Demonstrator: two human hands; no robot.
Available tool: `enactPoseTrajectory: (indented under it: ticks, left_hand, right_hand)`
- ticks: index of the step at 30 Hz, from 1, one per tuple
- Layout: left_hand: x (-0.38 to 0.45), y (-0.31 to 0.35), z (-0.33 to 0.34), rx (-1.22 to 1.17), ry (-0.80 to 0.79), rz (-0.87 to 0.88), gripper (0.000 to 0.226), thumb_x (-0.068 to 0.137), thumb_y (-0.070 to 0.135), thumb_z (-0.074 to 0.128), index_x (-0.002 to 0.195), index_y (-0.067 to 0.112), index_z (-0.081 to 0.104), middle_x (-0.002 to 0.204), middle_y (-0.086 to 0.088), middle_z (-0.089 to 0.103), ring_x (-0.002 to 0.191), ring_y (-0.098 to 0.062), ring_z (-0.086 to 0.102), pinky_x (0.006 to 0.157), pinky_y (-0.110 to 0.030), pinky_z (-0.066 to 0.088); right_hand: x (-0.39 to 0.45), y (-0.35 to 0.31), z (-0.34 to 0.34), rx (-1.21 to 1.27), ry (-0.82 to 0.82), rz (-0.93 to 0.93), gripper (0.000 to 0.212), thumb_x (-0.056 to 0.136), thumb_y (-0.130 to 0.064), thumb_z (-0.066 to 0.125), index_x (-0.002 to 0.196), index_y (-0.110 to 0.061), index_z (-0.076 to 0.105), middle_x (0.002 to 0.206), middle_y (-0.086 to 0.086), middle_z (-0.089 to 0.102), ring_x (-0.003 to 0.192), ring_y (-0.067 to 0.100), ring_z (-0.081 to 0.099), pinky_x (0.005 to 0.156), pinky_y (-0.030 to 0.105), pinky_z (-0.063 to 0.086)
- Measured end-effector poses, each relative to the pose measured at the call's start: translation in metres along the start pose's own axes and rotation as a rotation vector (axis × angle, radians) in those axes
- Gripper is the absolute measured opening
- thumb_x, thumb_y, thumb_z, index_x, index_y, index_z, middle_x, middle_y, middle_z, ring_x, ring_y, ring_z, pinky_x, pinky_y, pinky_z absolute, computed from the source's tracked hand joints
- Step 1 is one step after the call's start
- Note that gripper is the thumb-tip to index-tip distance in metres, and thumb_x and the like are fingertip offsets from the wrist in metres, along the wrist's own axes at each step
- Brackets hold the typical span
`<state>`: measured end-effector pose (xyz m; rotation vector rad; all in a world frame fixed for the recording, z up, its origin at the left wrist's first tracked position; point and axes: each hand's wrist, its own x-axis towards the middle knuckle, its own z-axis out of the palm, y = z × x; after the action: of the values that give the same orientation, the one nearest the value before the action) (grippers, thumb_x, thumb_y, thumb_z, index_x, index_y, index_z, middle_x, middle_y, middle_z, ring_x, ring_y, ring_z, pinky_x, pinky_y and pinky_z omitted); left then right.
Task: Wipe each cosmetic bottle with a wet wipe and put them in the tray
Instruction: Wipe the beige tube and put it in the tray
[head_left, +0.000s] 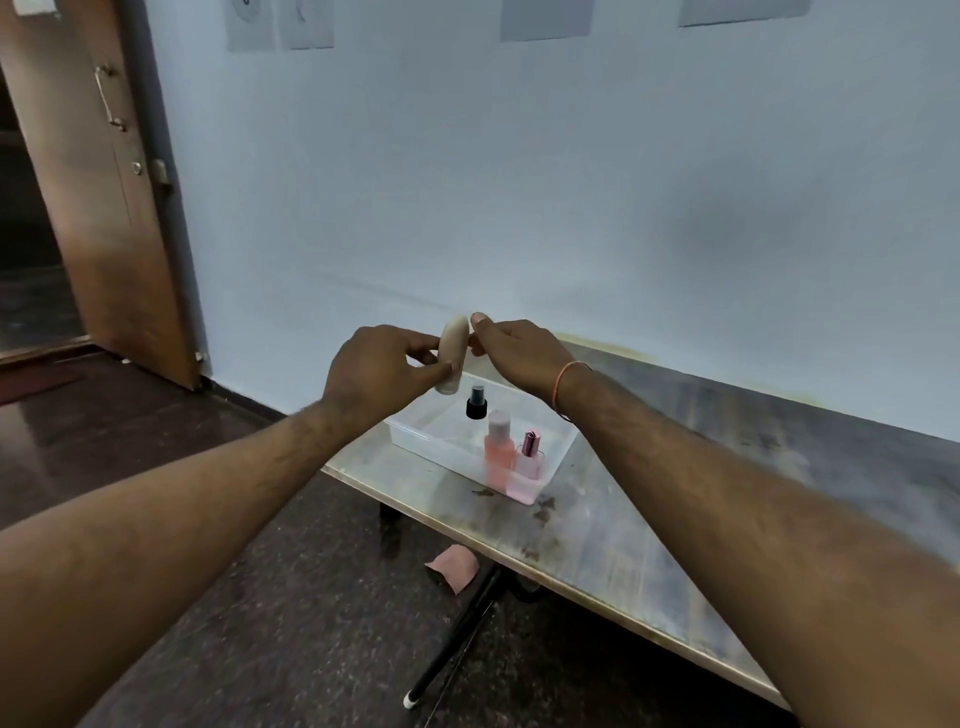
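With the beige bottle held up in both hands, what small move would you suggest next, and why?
Probably lower the beige bottle into the open far part of the tray. Both the left hand and right hand hold it just above the tray, where three bottles already stand. No wipe is clearly visible, so wiping may be finished.

We see beige bottle (453, 347) held upright above clear tray (415, 439); inside tray stand black-capped sprayer (476, 402), pink bottle (498, 451), small pink perfume bottle (530, 457).
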<state>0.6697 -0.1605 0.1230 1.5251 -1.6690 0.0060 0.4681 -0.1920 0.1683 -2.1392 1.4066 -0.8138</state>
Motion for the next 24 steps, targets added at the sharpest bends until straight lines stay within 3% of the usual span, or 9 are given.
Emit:
enactPoseTrajectory:
  ticks: [2, 6, 11, 14, 17, 20, 24]
  left_hand:
    - [-0.001, -0.008, 0.009, 0.021, -0.019, -0.03, 0.017, 0.09, 0.056, 0.074, 0.105, 0.051, 0.082, 0.091, 0.026, 0.079, 0.058, 0.011, 0.058, 0.059, -0.026, 0.042]
    - [-0.003, -0.021, 0.028, 0.058, -0.065, -0.092, 0.017, 0.09, 0.059, 0.069, 0.091, 0.048, 0.082, 0.081, 0.019, 0.078, 0.062, -0.006, 0.065, 0.06, -0.032, 0.054]
    - [-0.005, -0.039, 0.046, 0.111, -0.143, -0.137, 0.026, 0.086, 0.054, 0.073, 0.069, 0.035, 0.075, 0.055, 0.013, 0.062, 0.058, -0.014, 0.057, 0.054, -0.028, 0.039]
    - [-0.006, -0.048, 0.052, 0.192, -0.213, -0.123, 0.032, 0.087, 0.059, 0.071, 0.079, 0.029, 0.078, 0.065, 0.006, 0.068, 0.066, -0.016, 0.063, 0.057, -0.03, 0.045]
    - [-0.009, -0.05, 0.055, 0.263, -0.255, -0.079, 0.033, 0.093, 0.059, 0.066, 0.083, 0.031, 0.079, 0.071, 0.011, 0.069, 0.072, -0.015, 0.063, 0.061, -0.029, 0.042]
    - [-0.013, -0.048, 0.058, 0.319, -0.288, -0.047, 0.035, 0.096, 0.058, 0.061, 0.087, 0.031, 0.081, 0.077, 0.011, 0.073, 0.076, -0.016, 0.064, 0.065, -0.029, 0.049]
    - [-0.017, -0.048, 0.059, 0.34, -0.297, -0.036, 0.038, 0.096, 0.059, 0.06, 0.078, 0.029, 0.075, 0.077, 0.012, 0.074, 0.077, -0.015, 0.065, 0.066, -0.029, 0.048]
  right_hand:
    - [0.012, 0.002, 0.007, 0.021, -0.038, 0.013, 0.06, 0.11, -0.06, 0.03, 0.126, -0.024, 0.075, 0.13, -0.004, 0.073, 0.125, 0.02, 0.061, 0.11, 0.039, 0.045]
    - [0.032, 0.013, 0.024, 0.049, -0.073, 0.047, 0.059, 0.107, -0.062, 0.031, 0.116, -0.026, 0.076, 0.122, -0.005, 0.076, 0.122, 0.02, 0.065, 0.113, 0.044, 0.046]
    - [0.042, 0.023, 0.039, 0.015, -0.146, 0.109, 0.065, 0.109, -0.061, 0.026, 0.118, -0.02, 0.076, 0.114, -0.001, 0.079, 0.119, 0.021, 0.065, 0.112, 0.041, 0.043]
    - [0.047, 0.031, 0.047, -0.021, -0.186, 0.148, 0.072, 0.107, -0.065, 0.023, 0.112, -0.019, 0.077, 0.102, 0.003, 0.082, 0.111, 0.025, 0.069, 0.108, 0.042, 0.047]
    - [0.049, 0.036, 0.054, -0.042, -0.195, 0.175, 0.074, 0.105, -0.067, 0.022, 0.106, -0.017, 0.076, 0.1, 0.005, 0.081, 0.106, 0.029, 0.071, 0.108, 0.044, 0.05]
    - [0.047, 0.039, 0.057, -0.061, -0.197, 0.179, 0.075, 0.107, -0.065, 0.022, 0.105, -0.014, 0.078, 0.098, 0.006, 0.08, 0.105, 0.03, 0.072, 0.108, 0.043, 0.05]
    - [0.044, 0.039, 0.058, -0.097, -0.207, 0.17, 0.08, 0.108, -0.064, 0.02, 0.105, -0.011, 0.08, 0.095, 0.006, 0.081, 0.102, 0.029, 0.074, 0.106, 0.042, 0.051]
